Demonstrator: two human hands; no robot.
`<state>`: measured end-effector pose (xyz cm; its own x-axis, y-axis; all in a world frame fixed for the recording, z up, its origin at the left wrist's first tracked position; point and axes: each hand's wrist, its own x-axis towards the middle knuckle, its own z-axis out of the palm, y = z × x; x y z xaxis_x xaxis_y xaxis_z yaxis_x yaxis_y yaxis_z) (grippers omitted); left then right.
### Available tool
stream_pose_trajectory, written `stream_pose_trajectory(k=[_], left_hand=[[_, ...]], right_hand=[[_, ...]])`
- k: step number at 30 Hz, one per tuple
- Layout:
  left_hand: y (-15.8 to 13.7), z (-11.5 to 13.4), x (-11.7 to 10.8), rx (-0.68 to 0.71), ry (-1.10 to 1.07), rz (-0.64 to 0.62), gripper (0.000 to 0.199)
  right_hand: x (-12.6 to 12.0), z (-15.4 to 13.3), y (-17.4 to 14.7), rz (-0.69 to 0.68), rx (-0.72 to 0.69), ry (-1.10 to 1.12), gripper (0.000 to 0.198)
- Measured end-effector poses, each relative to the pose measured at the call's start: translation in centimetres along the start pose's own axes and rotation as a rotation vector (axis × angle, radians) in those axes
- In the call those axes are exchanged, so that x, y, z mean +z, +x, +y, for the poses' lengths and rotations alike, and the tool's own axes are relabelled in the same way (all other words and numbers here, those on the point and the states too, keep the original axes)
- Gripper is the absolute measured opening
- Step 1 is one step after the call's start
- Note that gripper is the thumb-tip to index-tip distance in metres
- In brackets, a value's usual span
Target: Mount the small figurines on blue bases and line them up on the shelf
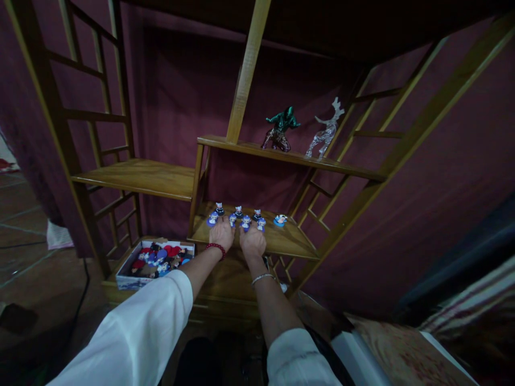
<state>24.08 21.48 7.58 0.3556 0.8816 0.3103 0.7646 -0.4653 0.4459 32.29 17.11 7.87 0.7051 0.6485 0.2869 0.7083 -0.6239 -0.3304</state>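
Note:
My left hand (222, 234), with a red bead bracelet at the wrist, is closed on a small purple-and-white figurine (232, 219) on the lower right shelf (289, 240). Beside it my right hand (252, 240), wearing a pale bangle, has its fingers closed at another purple figurine (245, 222). The fingertips are partly hidden. More purple figurines stand at either side, one at the left (212, 218) and one at the right (261, 224). Behind them is a row of black-and-white figurines (238, 212). A blue-based figurine (280, 220) sits apart to the right.
An open box (131, 281) full of small red, purple and blue figurines rests below on the left. A green-and-bronze kneeling statue (281, 128) and a clear deer statue (325, 131) occupy the shelf above. A wooden divider (196, 187) rises left of the hands.

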Motion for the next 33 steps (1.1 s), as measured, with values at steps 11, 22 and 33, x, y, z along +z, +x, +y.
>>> stream_pose_trajectory(k=[11,22,33], left_hand=[[0.19,-0.11,0.36,0.013,-0.019,0.025,0.032],[0.26,-0.06,0.06,0.007,-0.041,0.013,0.032],[-0.35,0.10,-0.29,-0.022,-0.055,0.041,0.039]], right_hand=[[-0.20,0.03,-0.07,0.008,-0.001,0.000,0.038],[0.15,0.22,-0.03,0.011,-0.032,0.001,0.039],[-0.44,0.30,-0.24,-0.015,-0.038,-0.003,0.042]])
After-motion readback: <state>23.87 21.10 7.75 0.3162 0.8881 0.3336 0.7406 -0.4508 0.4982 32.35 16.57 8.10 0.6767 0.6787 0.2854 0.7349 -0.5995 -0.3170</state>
